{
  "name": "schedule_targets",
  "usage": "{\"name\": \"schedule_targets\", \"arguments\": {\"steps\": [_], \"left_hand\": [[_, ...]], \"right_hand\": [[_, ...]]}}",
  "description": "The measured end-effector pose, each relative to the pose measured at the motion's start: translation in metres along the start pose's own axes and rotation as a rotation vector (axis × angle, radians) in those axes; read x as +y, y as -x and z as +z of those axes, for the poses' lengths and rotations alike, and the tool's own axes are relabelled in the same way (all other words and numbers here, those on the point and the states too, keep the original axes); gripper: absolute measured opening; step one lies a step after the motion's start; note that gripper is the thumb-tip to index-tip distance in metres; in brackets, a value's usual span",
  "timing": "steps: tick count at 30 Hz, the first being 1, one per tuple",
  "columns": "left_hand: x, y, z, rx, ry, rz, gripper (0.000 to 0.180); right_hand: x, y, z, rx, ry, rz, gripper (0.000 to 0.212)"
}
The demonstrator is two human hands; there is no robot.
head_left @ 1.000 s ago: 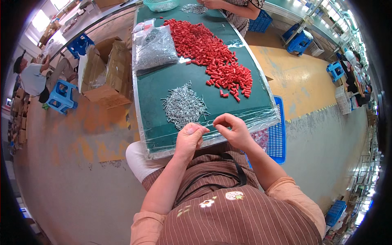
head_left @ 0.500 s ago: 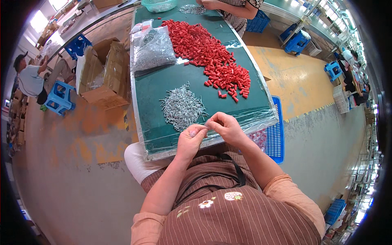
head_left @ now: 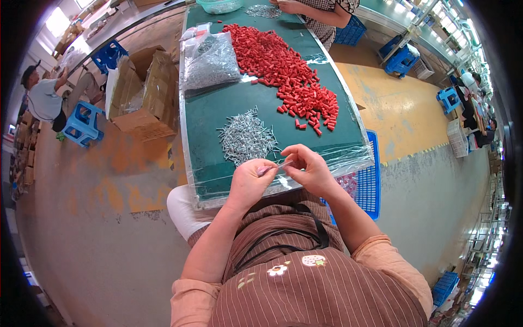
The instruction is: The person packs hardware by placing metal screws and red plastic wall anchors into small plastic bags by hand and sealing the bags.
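Both hands meet over the table's near edge, fingertips pinched and a short gap apart. Between them stretches a small clear plastic piece [head_left: 284, 164], thin and see-through; its exact kind is hard to make out. My left hand [head_left: 249, 181] is closed on its left end, and my right hand [head_left: 311, 170] pinches the other end. Just beyond the left hand lies a pile of silver screws [head_left: 248, 137]. Farther off, a long heap of small red plastic tubes [head_left: 289, 76] spreads across the green table [head_left: 210, 117].
A clear bag of metal parts [head_left: 211, 68] lies at the table's left. An open cardboard box [head_left: 144, 103] stands beside the table, a blue crate [head_left: 371, 185] at its right. Another person's hand [head_left: 289, 6] works at the far end near a green basket [head_left: 220, 5].
My hands have drawn slightly apart, and the clear plastic piece now shows between the fingertips. The whole view has shifted a little.
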State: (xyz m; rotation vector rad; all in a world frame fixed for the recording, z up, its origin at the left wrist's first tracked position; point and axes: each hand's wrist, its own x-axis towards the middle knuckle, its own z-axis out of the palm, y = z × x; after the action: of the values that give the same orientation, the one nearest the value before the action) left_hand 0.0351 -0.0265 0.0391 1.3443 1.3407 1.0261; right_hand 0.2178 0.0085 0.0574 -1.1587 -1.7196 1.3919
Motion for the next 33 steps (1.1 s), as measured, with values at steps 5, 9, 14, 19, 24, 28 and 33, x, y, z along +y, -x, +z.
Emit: {"name": "schedule_targets", "arguments": {"steps": [5,9,14,19,24,28,33], "left_hand": [[0.01,0.001,0.0,-0.054,0.044,-0.059,0.012],[0.005,-0.001,0.0,-0.034,-0.016,-0.024,0.013],[0.007,-0.002,-0.002,-0.029,-0.113,-0.002,0.011],[0.007,-0.003,-0.002,0.022,0.133,-0.275,0.005],[-0.007,0.0,0.006,0.083,0.256,-0.255,0.005],[-0.015,0.001,0.016,0.15,0.069,-0.031,0.009],[-0.014,0.004,0.02,0.132,0.091,-0.06,0.01]], "right_hand": [[0.003,0.0,-0.002,-0.021,-0.03,-0.028,0.029],[-0.004,-0.002,-0.006,-0.098,0.014,-0.006,0.03],[-0.009,-0.004,-0.008,-0.151,0.047,0.01,0.031],[-0.009,-0.007,-0.004,0.301,0.573,-0.42,0.025],[-0.013,0.001,0.003,0.165,0.382,-0.248,0.012],[-0.006,0.0,0.01,0.032,0.261,-0.001,0.018],[-0.003,-0.001,0.012,0.014,0.2,0.087,0.016]]}}
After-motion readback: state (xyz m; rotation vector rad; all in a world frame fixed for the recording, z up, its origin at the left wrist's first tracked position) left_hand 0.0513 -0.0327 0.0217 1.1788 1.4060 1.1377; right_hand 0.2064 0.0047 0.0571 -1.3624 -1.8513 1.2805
